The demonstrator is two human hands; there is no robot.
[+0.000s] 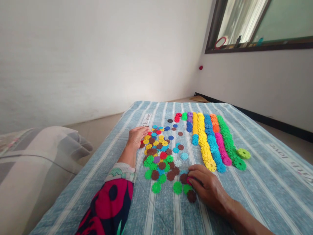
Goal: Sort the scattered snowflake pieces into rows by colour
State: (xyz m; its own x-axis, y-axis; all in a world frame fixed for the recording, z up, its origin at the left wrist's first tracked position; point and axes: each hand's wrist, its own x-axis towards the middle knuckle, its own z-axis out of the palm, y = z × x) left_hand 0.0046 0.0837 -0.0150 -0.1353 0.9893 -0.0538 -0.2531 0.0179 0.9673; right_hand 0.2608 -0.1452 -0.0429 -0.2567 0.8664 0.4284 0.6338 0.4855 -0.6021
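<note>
A loose pile of plastic snowflake discs (163,155) in green, brown, yellow, blue and red lies on the striped cloth. At the pile's far left edge, my left hand (138,135) rests with its fingers stretched out, touching the discs there; a red disc (142,144) shows by its palm. My right hand (209,185) is at the near right edge, thumb and fingers closed on a magenta snowflake disc (189,180), mostly hidden by the fingers. Beside those fingertips lie a brown disc (191,196) and a green disc (177,187).
Overlapping rows of discs sorted by colour stand to the right, among them a yellow row (204,143) and a green row (226,137). A lime disc (244,153) lies beside them. Striped cloth (97,195) covers the table. Draped fabric (44,163) is at the left.
</note>
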